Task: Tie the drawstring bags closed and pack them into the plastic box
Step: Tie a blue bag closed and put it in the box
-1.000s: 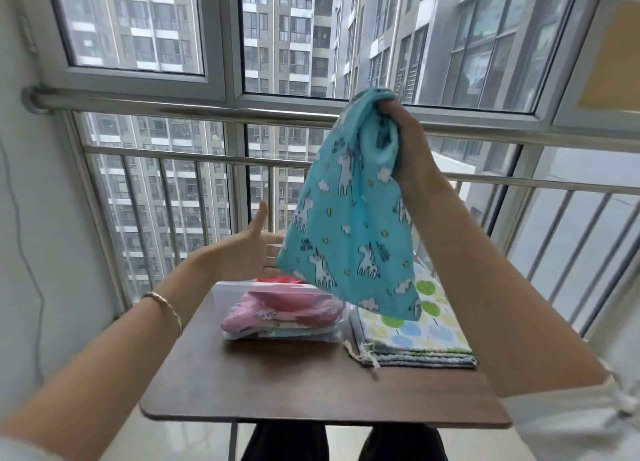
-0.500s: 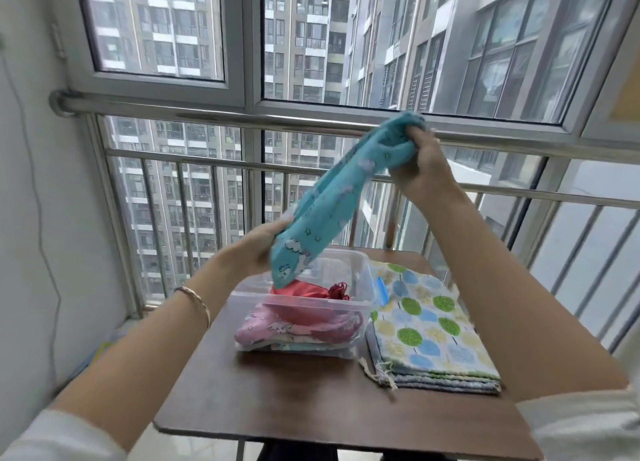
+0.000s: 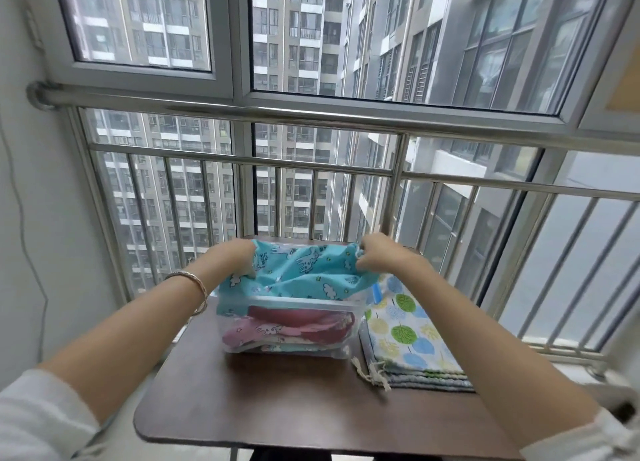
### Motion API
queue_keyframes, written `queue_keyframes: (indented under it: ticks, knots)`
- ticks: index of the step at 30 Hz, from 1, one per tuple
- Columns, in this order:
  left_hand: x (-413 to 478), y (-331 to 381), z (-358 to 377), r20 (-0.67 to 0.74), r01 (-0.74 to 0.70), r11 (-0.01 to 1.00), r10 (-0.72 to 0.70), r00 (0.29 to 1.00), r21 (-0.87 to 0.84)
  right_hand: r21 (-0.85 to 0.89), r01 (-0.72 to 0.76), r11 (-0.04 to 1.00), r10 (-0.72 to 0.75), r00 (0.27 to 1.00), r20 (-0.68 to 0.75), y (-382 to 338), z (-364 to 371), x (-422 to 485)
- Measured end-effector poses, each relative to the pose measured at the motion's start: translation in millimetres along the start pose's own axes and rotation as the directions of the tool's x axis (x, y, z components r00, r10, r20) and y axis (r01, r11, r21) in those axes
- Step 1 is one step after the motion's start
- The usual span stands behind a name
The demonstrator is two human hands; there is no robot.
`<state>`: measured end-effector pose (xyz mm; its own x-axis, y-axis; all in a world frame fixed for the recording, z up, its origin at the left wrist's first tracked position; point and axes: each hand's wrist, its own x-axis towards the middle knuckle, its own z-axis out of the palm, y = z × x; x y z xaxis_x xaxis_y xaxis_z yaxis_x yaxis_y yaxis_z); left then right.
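Here you are in the packing step, laying one bag into the box. Your left hand (image 3: pixel 235 258), with a bracelet (image 3: pixel 192 284) on its wrist, curls down over the left end of the blue bag (image 3: pixel 304 275) and holds it at the box's far left corner; its fingertips are hidden in the cloth. The blue bag is stretched sideways between your two hands and sags across the open top of the plastic box (image 3: pixel 294 302). Its near edge dips inside the rim, above the pink bags (image 3: pixel 277 332) already packed below. Whether its cord is tied cannot be told from here. Your right hand (image 3: pixel 381 258) pinches the bunched right end of the bag above the box's far right corner. Just beside the box on the right, a stack of flat bags (image 3: pixel 408 336) with a tree print waits on the table (image 3: pixel 277 408), cords loose at its near edge. The next move, as I judge it, calls for lowering both ends, pressing the cloth flat inside the walls and letting go. Then you reach right for the top bag of the stack to tie it.
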<state>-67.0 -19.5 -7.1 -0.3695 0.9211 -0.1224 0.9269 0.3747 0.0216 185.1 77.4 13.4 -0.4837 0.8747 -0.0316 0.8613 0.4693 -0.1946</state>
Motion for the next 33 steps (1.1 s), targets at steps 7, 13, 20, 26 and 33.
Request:
queue_keyframes:
  ticks: [7,13,20,26,33]
  knots:
    - [12.5,19.5,16.5,0.005,-0.255,0.967,0.255,0.967,0.014,-0.237,0.261,0.936,-0.29,0.952,-0.099,-33.9,18.3,-4.0]
    - [13.3,18.9,22.9,0.517,-0.233,0.941,0.077,0.853,0.244,-0.358,0.251,0.9,-0.176,0.957,0.228,-67.4,25.7,6.1]
    - [1.3,30.5,21.4,0.343,-0.245,0.844,0.077,0.936,0.478,-0.418,0.24,0.876,-0.043,0.903,0.427,-69.0,52.4,20.0]
    - [-3.0,29.3,29.4,0.187,-0.18,0.839,0.095,0.978,0.513,-0.355,0.166,0.92,0.009,0.897,0.442,-61.9,60.0,26.6]
    - [-3.0,33.3,15.4,0.42,-0.117,0.953,-0.012,0.907,0.281,-0.114,0.175,0.978,-0.107,0.886,0.451,-56.5,54.3,29.2]
